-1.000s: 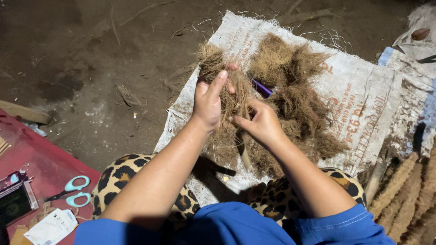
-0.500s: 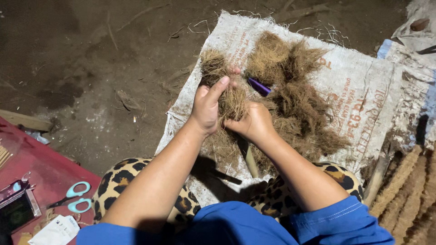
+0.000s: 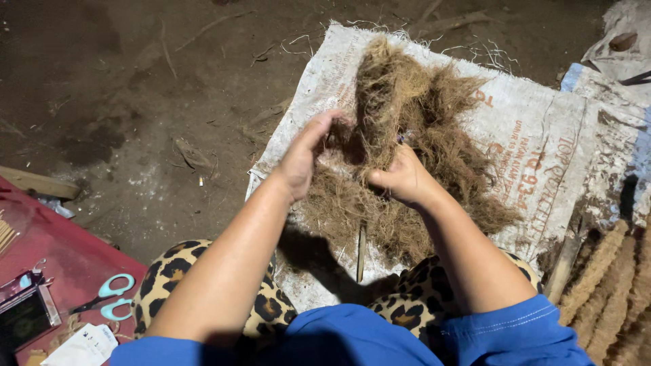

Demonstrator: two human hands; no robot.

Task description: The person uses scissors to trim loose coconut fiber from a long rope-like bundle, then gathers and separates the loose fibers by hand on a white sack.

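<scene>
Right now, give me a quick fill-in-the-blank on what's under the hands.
1. Both hands, left hand and right hand, grip a clump of brown ____.
2. The fibre pile lies on a white woven ____.
3. The scissors with pale blue handles rest on a ____ mat.

Missing: fibre; sack; red

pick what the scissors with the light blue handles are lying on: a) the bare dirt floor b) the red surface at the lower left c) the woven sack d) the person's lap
b: the scissors lie on the red surface at the lower left, well apart from the woven sack, where both hands work the brown fibre.
</scene>
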